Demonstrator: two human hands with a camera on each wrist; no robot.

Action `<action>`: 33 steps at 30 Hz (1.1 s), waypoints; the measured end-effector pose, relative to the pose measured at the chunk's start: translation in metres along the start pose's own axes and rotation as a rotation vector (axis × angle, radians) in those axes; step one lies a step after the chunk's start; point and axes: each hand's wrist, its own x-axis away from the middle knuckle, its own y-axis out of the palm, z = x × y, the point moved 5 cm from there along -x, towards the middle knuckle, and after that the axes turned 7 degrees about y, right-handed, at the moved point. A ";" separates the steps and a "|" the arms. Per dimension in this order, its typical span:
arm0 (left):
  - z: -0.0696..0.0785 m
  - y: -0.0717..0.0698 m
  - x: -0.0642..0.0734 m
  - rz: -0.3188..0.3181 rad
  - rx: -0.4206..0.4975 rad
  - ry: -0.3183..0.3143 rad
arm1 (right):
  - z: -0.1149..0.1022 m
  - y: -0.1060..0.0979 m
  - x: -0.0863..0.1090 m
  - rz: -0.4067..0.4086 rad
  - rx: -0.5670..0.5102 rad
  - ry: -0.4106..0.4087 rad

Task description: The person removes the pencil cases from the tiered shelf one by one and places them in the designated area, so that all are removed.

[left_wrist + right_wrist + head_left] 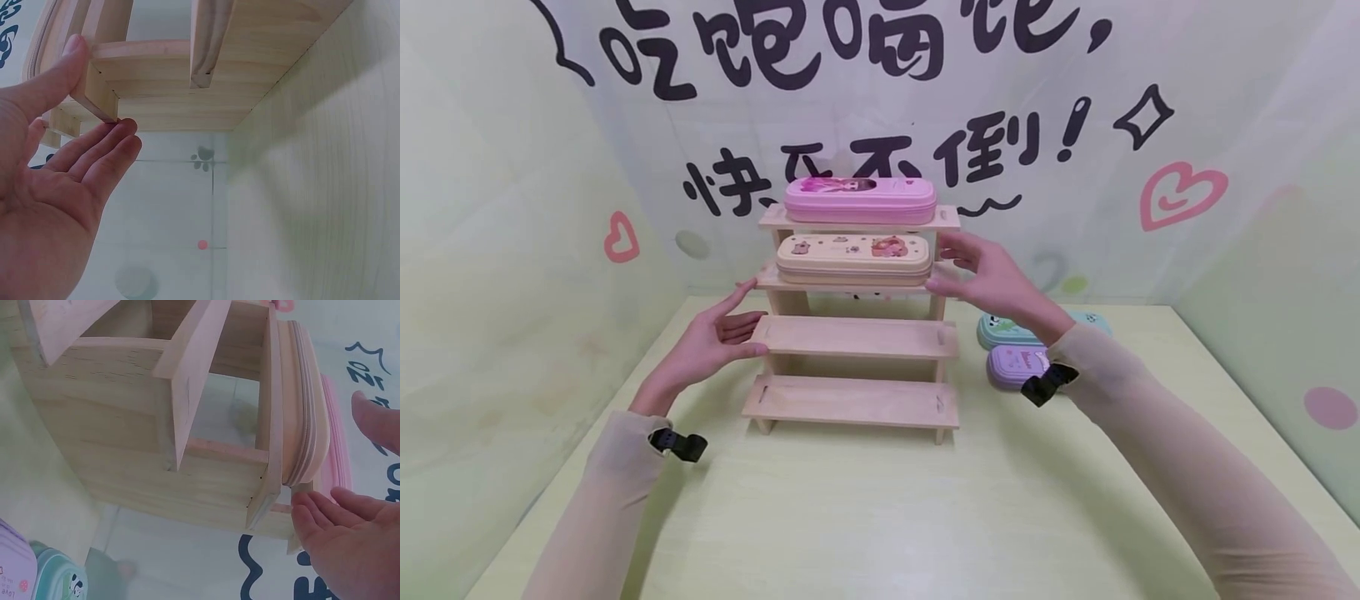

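A wooden four-tier rack point(853, 335) stands on the table. On its top shelf lies a pink pencil case point(880, 200), and on the shelf below a cream pencil case point(850, 260) with cartoon prints. At the rack's left side, my left hand point(711, 340) has its fingers fairly straight; its thumb and fingertips point(128, 125) touch the end of a shelf board. My right hand point(996, 279) is beside the right end of the cream case, fingers and thumb spread apart, palm towards the rack. In the right wrist view its fingertips point(303, 503) are close to that case; contact is unclear.
A mint-green pencil case point(1000, 332) and a purple pencil case point(1011, 367) lie on the table right of the rack, partly behind my right forearm. Behind the rack rises a printed backdrop point(1075, 233), with side panels left and right.
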 end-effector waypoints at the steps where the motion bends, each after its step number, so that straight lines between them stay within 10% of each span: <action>1: 0.001 0.000 0.000 0.000 0.000 0.001 | -0.001 0.001 -0.002 0.000 0.004 0.002; 33: -0.001 -0.001 -0.001 0.004 -0.021 -0.006 | 0.000 0.023 -0.025 0.026 -0.023 0.040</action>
